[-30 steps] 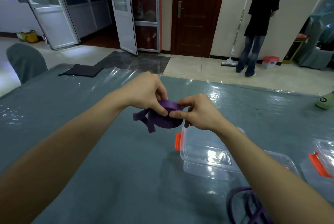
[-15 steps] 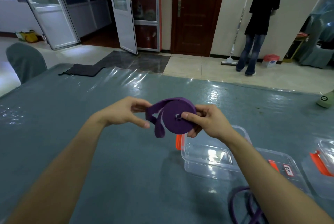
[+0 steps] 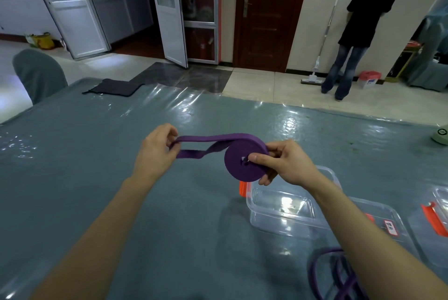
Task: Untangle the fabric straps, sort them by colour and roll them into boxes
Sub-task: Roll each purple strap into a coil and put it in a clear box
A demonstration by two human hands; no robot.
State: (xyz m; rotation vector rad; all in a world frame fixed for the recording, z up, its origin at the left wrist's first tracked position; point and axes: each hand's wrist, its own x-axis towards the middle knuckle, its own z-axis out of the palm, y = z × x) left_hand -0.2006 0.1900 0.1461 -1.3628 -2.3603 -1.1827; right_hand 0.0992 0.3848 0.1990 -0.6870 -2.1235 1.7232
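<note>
Above the teal plastic-covered table (image 3: 97, 178), the right hand (image 3: 283, 164) pinches a rolled purple strap (image 3: 238, 161). The left hand (image 3: 157, 149) grips its loose tail, beside a clear box (image 3: 278, 212).

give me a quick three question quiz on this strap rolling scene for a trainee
1. True or false: the rolled purple strap lies inside the clear box.
2. Pick one: what does the left hand hold? A the strap's loose tail; B a box lid; C nothing.
3. Short answer: which hand grips the roll itself?

Key: 1 false, it is held above the table, outside the box. 2 A. 3 the right hand, thumb on the roll's face.
</note>
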